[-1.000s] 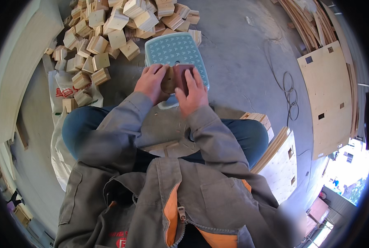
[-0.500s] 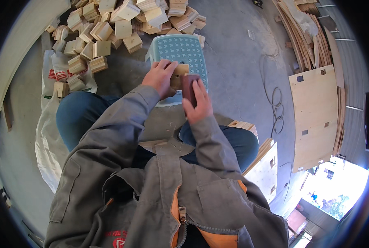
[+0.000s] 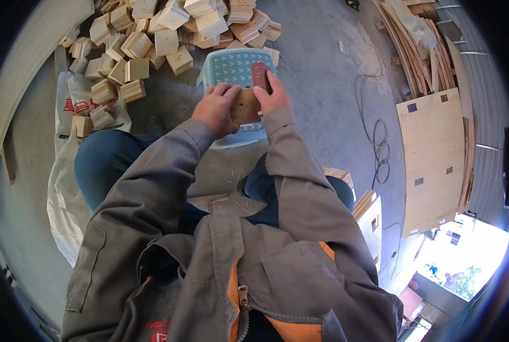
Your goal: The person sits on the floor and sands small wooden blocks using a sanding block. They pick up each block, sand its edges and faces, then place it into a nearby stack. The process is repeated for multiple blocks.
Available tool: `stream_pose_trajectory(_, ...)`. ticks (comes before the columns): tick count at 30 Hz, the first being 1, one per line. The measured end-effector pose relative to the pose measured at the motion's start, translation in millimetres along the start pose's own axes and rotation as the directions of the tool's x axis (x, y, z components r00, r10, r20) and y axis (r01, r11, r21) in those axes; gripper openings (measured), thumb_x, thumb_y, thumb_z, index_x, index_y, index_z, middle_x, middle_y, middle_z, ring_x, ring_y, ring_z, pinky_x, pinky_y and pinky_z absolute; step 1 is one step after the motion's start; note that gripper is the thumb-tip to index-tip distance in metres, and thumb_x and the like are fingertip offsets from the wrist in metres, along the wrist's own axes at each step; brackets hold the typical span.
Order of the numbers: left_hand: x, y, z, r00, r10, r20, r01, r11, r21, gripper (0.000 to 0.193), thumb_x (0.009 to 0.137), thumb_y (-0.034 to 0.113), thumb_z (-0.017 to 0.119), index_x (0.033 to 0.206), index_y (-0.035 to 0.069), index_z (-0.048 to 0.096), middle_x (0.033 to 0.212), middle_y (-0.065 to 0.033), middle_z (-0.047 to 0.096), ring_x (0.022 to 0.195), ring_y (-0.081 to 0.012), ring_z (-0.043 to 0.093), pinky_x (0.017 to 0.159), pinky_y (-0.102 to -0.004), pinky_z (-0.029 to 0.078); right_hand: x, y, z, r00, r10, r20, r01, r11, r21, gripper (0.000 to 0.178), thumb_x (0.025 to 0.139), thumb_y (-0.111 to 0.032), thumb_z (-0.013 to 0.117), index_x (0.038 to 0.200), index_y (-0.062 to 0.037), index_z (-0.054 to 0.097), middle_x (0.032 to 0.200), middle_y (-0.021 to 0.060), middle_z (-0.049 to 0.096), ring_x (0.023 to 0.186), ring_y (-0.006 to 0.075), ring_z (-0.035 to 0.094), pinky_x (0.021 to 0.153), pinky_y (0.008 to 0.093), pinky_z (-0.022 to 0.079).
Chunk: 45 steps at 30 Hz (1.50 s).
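A grey floor spreads through the middle of the frame, with a heap of wooden blocks at the upper left and a white plastic bag below it. Long wood strips lie at the upper right; under them, at the right, is a pale board with square holes, and a loose cable curls to its left. A light blue stool stands at upper centre, beyond the person's bent knees. Over it, at the centre of the frame, the left hand grips a wooden piece by its left side. The right hand is closed around a reddish-brown block, tilted at the piece's upper right; whether the two touch, I cannot tell.
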State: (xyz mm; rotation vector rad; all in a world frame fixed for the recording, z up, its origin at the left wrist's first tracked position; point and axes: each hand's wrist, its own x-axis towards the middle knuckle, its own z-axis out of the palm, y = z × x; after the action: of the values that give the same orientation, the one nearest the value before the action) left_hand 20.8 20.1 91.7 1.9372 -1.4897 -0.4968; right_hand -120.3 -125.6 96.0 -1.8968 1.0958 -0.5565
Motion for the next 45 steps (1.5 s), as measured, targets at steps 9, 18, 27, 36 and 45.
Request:
stream_pose_trajectory(9,3.3,0.6,4.2,1.0,0.021,0.011,-0.021,1.0,-0.012,0.098,0.057,0.011,0.092,0.149,0.011,0.056,0.143,-0.0136,0.056,0.132,-0.0404,0.054,0.112,-0.0459,0.052,-95.8,10.5,-26.9,0.973,0.191,0.128,-0.216,0.948,0.232,0.074,0.096,-0.021,0.071,0.162,-0.001,0.043,0.152,0.0204,0.06,0.136,0.0264,0.061,0.114,0.0377,0.048)
stream_pose_trajectory(18,1.7,3.5,2.2,1.0,0.007,-0.004,-0.007,1.0,-0.012,0.091,0.061,0.009,0.09,0.146,0.011,0.058,0.141,-0.0126,0.058,0.133,-0.0388,0.055,0.112,-0.0437,0.051,-113.1,36.6,-22.2,0.993,0.103,0.054,-0.115,0.943,0.312,0.071,0.096,-0.019,0.073,0.16,-0.0012,0.047,0.146,0.0162,0.064,0.129,0.0216,0.064,0.109,0.0342,0.051)
stream_pose_trajectory(27,4.0,9.6,3.2,1.0,-0.014,0.006,0.014,1.0,-0.011,0.097,0.058,0.012,0.093,0.148,0.011,0.056,0.143,-0.0128,0.057,0.135,-0.0388,0.054,0.112,-0.0449,0.052,22.2,44.6,-6.9,0.985,0.123,0.123,-0.162,0.904,0.395,0.058,0.097,-0.022,0.072,0.152,-0.0077,0.061,0.131,0.0104,0.073,0.11,0.0164,0.069,0.096,0.0326,0.055)
stream_pose_trajectory(36,3.2,2.8,8.3,0.999,-0.025,0.022,0.025,0.999,-0.02,0.096,0.061,0.012,0.092,0.149,0.012,0.055,0.147,-0.0141,0.054,0.135,-0.0416,0.052,0.114,-0.0461,0.05,-76.6,74.7,-16.3,0.951,0.25,0.18,-0.308,0.795,0.522,0.06,0.099,-0.019,0.072,0.155,-0.0048,0.057,0.138,0.0098,0.07,0.121,0.0169,0.065,0.104,0.0314,0.051)
stream_pose_trajectory(45,3.9,8.0,9.7,1.0,-0.013,-0.009,0.014,0.999,0.044,0.093,0.063,0.016,0.089,0.15,0.012,0.054,0.146,-0.0155,0.055,0.135,-0.0428,0.052,0.115,-0.0466,0.048,-155.9,71.1,-55.1,0.943,0.309,0.126,-0.322,0.745,0.584,0.062,0.099,-0.017,0.075,0.155,0.0001,0.054,0.138,0.0124,0.068,0.121,0.0189,0.064,0.105,0.0325,0.052)
